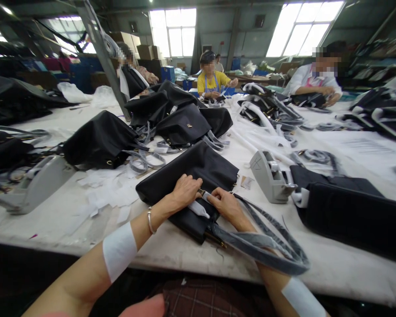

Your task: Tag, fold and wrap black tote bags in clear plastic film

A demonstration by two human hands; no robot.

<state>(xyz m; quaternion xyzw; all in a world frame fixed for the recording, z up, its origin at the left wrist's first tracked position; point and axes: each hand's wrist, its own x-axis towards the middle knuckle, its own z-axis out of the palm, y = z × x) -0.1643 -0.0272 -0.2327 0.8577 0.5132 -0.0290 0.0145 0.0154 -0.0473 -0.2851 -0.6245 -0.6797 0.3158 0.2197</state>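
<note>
Closest in, the left hand (pixel 185 191) and the right hand (pixel 226 207) reach over the worktop (pixel 53 231), a white wrist band (pixel 119 251) on the left forearm and a metal bangle (pixel 149 220) at that wrist. Both sets of fingers (pixel 214 198) curl close together around a small metal fitting (pixel 202 192) on the edge of a black nylon handbag (pixel 185 176), which lies flat on the worktop. Whether they truly pinch the fitting, I cannot tell. A white tube (pixel 198 209) sits just below them. The bag looks light and soft, apt to slump, so its seamed top edge seems the surest hold. Its limp grey strap (pixel 267 244) loops off to the right and would trail unless gathered. Farther off stand a grey tape dispenser (pixel 270 176), paper scraps (pixel 108 189), more black handbags (pixel 185 125) and a co-worker in a yellow top (pixel 211 81).
</note>
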